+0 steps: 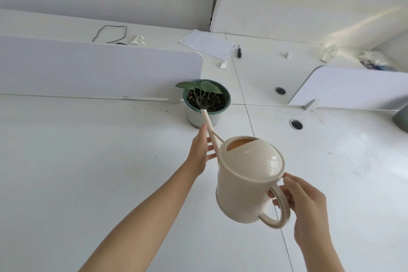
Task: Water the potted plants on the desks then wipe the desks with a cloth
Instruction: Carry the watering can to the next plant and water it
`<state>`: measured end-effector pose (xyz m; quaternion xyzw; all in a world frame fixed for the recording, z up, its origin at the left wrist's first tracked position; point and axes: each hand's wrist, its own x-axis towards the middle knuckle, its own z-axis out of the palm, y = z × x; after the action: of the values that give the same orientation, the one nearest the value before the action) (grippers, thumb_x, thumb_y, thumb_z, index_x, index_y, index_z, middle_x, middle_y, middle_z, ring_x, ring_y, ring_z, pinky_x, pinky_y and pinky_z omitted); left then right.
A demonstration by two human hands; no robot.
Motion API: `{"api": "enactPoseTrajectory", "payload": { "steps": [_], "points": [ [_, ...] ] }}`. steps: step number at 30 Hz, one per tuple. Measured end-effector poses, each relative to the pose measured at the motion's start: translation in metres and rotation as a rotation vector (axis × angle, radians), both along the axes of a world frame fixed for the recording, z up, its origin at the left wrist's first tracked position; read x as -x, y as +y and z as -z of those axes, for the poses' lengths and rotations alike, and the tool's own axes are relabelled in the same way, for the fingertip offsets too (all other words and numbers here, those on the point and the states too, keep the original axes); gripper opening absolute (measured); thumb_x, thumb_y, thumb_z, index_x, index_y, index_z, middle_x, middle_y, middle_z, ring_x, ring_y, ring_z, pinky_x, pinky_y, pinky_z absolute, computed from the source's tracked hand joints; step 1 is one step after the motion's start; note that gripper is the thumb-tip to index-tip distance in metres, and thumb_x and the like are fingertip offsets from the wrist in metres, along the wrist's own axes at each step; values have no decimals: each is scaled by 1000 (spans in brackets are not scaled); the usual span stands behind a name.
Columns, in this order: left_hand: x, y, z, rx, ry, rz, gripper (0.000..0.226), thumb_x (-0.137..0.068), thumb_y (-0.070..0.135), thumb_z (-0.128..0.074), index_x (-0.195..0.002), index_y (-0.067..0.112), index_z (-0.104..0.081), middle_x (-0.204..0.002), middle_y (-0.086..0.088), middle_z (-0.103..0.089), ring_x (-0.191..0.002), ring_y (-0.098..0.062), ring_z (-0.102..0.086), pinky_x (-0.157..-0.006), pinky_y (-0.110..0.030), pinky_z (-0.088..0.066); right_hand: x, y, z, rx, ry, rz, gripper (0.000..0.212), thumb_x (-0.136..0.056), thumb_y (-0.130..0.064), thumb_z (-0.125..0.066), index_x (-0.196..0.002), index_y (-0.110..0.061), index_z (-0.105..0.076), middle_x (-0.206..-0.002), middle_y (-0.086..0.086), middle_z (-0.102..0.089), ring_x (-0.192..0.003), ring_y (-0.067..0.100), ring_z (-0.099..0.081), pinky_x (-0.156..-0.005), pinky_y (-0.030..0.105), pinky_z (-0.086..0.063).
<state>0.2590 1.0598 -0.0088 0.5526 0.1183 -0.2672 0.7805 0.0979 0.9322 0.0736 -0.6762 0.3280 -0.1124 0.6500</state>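
Gripping handle of cream plastic watering can (247, 183) in right hand (304, 203), seemingly pinching spout (207, 122) with left hand (202, 152), over green-rimmed potted plant (206, 99) at far edge of white desk (88, 161).

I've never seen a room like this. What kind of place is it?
Probably an office: white desks pushed together, low divider panels between them, and round cable holes in the desktops. A watering can tips toward a potted plant.
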Motion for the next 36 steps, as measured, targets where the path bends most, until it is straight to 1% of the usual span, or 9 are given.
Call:
{"api": "enactPoseTrajectory", "payload": {
  "steps": [3, 7, 11, 14, 20, 26, 30, 34, 36],
  "points": [
    [17, 2, 5, 13, 29, -8, 27, -97, 47, -26, -110, 29, -43, -95, 0, -60, -91, -23, -60, -71, -33, -50, 15, 0, 11, 3, 16, 45, 31, -86, 1, -48, -66, -13, -67, -42, 4, -61, -41, 8, -54, -46, 22, -47],
    [37, 7, 9, 7, 69, -18, 27, -96, 46, -28, -91, 32, -50, -99, -1, -61, -100, -28, -59, -85, -40, -49, 33, 2, 24, 6, 36, 73, 30, -86, 3, -47, -68, -12, -67, -40, 2, -59, -39, 7, -54, -54, 32, -43],
    [52, 17, 12, 10, 63, -71, 30, -96, 45, -30, -104, 29, -54, -106, 0, -60, -107, -27, -58, -97, -45, -46, 48, 5, 40, 1, 49, 57, 25, -84, 1, -51, -74, -11, -69, -47, 3, -60, -48, 15, -54, -56, 31, -43],
    [67, 28, 16, 36, 36, -141, 31, -96, 43, -30, -122, 32, -44, -106, 3, -59, -107, -23, -57, -93, -40, -45, 56, 9, 53, -12, 61, 41, 24, -83, 1, -52, -74, -12, -70, -45, -1, -59, -57, 23, -50, -59, 30, -42],
    [90, 56, 16, 64, 21, -268, 25, -97, 40, -31, -116, 30, -45, -118, -5, -56, -109, -24, -55, -88, -37, -42, 61, 23, 70, 1, 65, -36, 24, -82, 1, -50, -66, -4, -67, -54, 9, -51, -56, 21, -45, -61, 30, -39],
    [103, 81, 20, 54, -3, -342, 26, -97, 40, -31, -119, 35, -43, -123, -4, -55, -118, -24, -52, -99, -41, -39, 61, 40, 78, 26, 11, -154, 24, -66, -14, -48, -64, 10, -49, -57, 8, -35, -57, 17, -34, -63, 33, -30],
    [111, 95, 22, 61, -25, -393, 30, -97, 41, -31, -123, 34, -44, -127, -3, -55, -120, -22, -52, -99, -40, -40, 59, 48, 83, 29, -18, -221, 33, -69, -16, -47, -77, 15, -51, -62, 10, -34, -61, 17, -33, -62, 30, -29],
    [118, 108, 26, 44, -33, -423, 45, -97, 42, -29, -140, 29, -35, -138, -5, -49, -126, -22, -47, -106, -40, -34, 54, 51, 86, 26, -7, -275, 29, -70, -18, -46, -76, 6, -61, -61, 8, -36, -59, 14, -34, -55, 17, -33],
    [120, 113, 29, 11, -28, -431, 45, -98, 41, -27, -142, 29, -31, -142, -5, -45, -129, -23, -43, -108, -40, -30, 51, 52, 86, 53, 23, -323, 22, -72, -19, -46, -66, -1, -59, -61, 13, -36, -60, 21, -33, -57, 19, -34]
  ]
}}
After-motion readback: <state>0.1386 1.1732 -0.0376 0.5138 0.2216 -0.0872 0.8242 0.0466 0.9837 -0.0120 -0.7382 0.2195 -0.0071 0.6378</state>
